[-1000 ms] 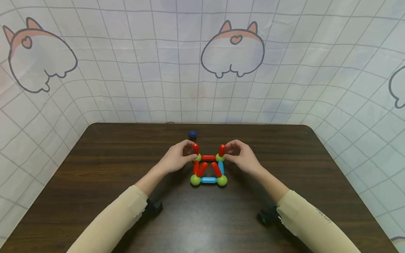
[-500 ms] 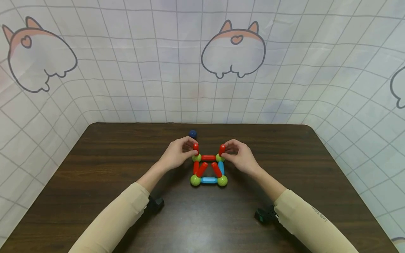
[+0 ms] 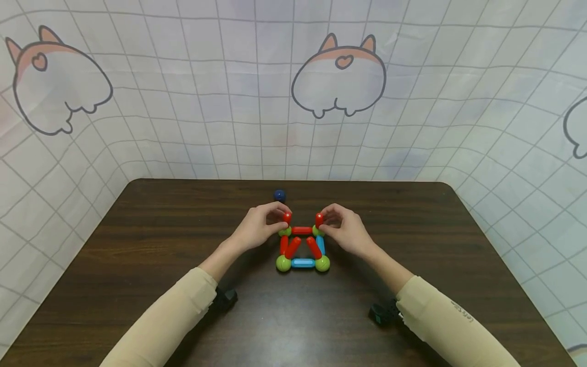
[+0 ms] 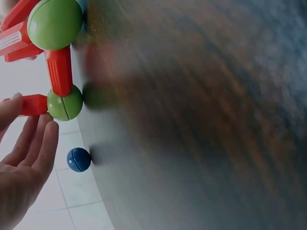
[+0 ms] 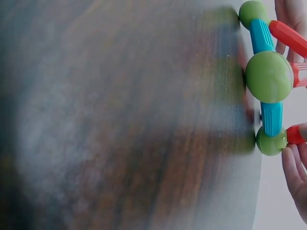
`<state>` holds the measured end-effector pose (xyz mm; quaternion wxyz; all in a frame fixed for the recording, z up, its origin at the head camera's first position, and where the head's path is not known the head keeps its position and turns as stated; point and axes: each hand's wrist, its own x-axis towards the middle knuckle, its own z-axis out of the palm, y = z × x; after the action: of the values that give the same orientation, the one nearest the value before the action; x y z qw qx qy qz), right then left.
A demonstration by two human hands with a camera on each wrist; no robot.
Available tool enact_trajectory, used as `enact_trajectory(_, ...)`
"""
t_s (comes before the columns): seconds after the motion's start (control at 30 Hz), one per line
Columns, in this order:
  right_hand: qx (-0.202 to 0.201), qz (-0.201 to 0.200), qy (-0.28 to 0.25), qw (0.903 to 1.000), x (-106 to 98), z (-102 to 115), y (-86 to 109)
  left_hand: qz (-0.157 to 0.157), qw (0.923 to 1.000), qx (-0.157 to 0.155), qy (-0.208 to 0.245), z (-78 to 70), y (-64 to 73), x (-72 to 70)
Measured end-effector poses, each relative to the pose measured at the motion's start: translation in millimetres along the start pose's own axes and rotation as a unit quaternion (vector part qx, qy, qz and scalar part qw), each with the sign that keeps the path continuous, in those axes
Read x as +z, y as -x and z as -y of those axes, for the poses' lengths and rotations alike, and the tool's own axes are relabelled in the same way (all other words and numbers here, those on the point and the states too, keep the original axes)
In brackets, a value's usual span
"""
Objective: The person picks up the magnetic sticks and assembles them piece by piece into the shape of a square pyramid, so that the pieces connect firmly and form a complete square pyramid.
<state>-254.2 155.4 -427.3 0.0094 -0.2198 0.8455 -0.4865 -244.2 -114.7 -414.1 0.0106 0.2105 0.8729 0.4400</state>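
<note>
A square of green balls joined by red and blue magnetic rods lies on the table. From each corner ball another red rod rises. With thumb and fingers, my left hand pinches the rising red rod at the far left corner. On the opposite side, my right hand pinches the matching red rod at the far right corner. Both held rods keep their lower ends at their balls. The two near rods lean inward, untouched. In the left wrist view, fingertips lie right by a green ball.
A dark blue ball sits behind the frame, close to my left fingers. The dark wooden table ends at a patterned white cloth hanging behind it. A wrist camera hangs below my right sleeve.
Both hands have moved inward a little. The tops of the two far rods have tipped toward each other, while the near rods stay as they were.
</note>
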Motion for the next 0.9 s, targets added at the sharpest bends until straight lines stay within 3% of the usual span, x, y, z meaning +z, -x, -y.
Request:
enact_trajectory(0.67, -0.031, 0.041, 0.013, 0.9986, 4.2, 2.1, 0.7, 0.034, 0.9975, 0.057, -0.024, -7.8, 2.7, 8.9)
enact_trajectory(0.9, -0.052, 0.049, 0.027, 0.9971, 4.5, 0.4, 2.9, 0.038, 0.9968, 0.058, -0.040, -9.0, 5.3, 13.9)
